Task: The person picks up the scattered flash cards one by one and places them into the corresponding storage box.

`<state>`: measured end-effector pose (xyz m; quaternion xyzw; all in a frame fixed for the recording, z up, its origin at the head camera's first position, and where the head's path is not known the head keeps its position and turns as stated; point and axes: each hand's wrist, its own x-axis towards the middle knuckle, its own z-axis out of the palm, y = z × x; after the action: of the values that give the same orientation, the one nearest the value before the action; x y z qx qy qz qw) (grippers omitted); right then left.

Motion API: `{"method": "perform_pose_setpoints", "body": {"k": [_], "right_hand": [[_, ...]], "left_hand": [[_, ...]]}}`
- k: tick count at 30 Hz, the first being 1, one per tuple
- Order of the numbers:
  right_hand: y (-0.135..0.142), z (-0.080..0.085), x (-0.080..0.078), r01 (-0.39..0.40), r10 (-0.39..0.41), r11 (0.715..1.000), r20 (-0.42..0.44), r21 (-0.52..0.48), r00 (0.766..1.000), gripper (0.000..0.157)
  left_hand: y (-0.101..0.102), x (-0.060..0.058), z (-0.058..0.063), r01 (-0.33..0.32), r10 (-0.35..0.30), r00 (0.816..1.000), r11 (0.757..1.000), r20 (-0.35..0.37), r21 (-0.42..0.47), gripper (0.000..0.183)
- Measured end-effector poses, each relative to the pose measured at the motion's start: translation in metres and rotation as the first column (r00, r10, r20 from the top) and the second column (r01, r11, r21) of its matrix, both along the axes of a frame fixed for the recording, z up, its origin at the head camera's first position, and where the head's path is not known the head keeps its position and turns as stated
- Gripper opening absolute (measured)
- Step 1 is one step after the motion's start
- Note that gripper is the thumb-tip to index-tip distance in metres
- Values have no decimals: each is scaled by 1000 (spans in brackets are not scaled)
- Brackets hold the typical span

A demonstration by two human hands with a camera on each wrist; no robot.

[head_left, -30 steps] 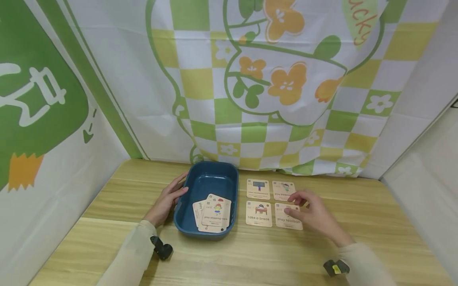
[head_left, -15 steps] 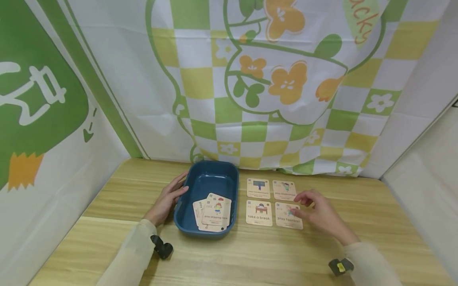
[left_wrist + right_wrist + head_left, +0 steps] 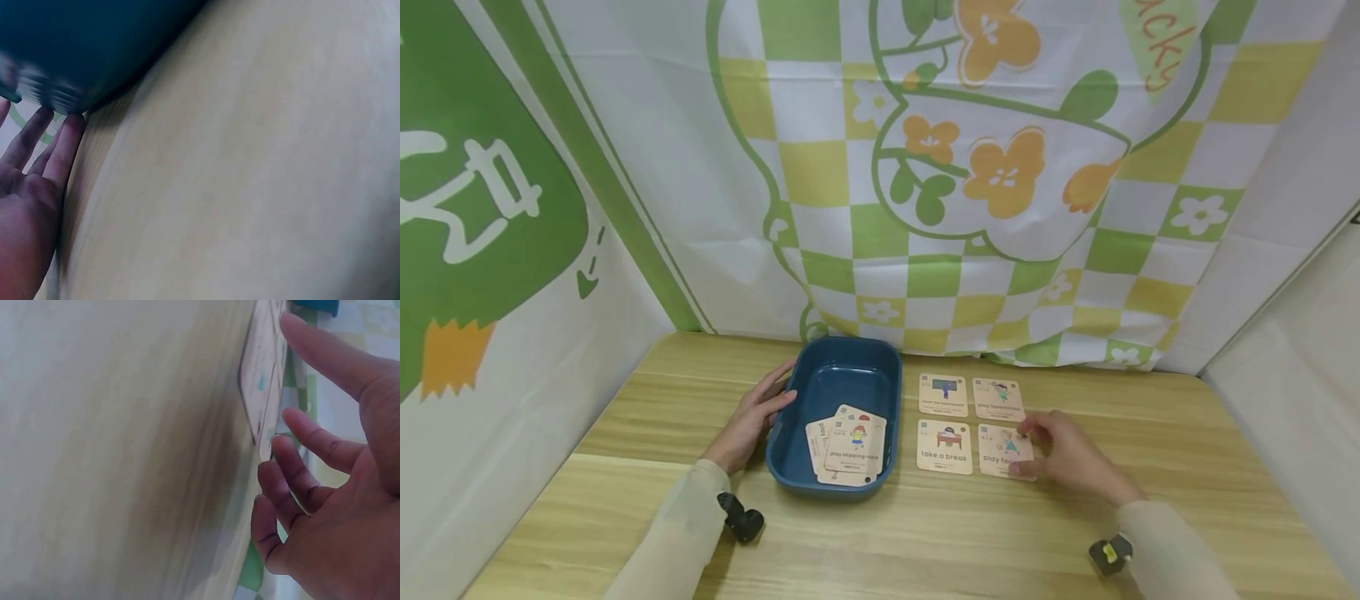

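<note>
In the head view, a flash card reading "play football" [image 3: 997, 450] lies flat at the lower right of a square of picture cards. My right hand [image 3: 1070, 460] is over its right edge, with the thumb near the lower corner and the index finger near the upper one. The right wrist view shows the thumb and index finger [image 3: 306, 428] spread apart along the card's edge, the other fingers loosely bent. My left hand [image 3: 752, 421] rests against the left side of a blue plastic box [image 3: 842, 379], thumb at the rim, straight fingers along the outer wall.
Several cards lie in the box, "play skipping rope" [image 3: 854, 442] on top. Beside the box are the "take a break" card [image 3: 943, 447], a blackboard card [image 3: 943, 395] and a "play badminton" card [image 3: 997, 399]. A patterned cloth [image 3: 985, 275] hangs behind the wooden table [image 3: 880, 550].
My right hand has drawn back to the right from over the football card, then come down at its right edge, thumb lower. My left hand and the box have stayed in place.
</note>
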<state>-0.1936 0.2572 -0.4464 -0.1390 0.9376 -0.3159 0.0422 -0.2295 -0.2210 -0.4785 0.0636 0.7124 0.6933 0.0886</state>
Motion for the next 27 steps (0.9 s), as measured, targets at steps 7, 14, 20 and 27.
{"method": "perform_pose_setpoints", "body": {"k": [7, 14, 20, 27], "right_hand": [[3, -6, 1, -19, 19, 995, 4, 98, 1000, 72], [5, -7, 1, -3, 3, 990, -3, 143, 1000, 78], [4, -7, 1, 15, -14, 985, -3, 169, 1000, 85], [2, -6, 1, 21, -21, 983, 0, 185, 1000, 85]], "left_hand": [[0, 0, -1, 1, -1, 1000, 1000, -6, 4, 63], [0, 0, 0, 0, 0, 1000, 1000, -8, -4, 63], [0, 1, 1, 0, 0, 1000, 1000, -9, -7, 63], [-1, 1, 1, 5, -5, 1000, 1000, -6, -3, 63]]}}
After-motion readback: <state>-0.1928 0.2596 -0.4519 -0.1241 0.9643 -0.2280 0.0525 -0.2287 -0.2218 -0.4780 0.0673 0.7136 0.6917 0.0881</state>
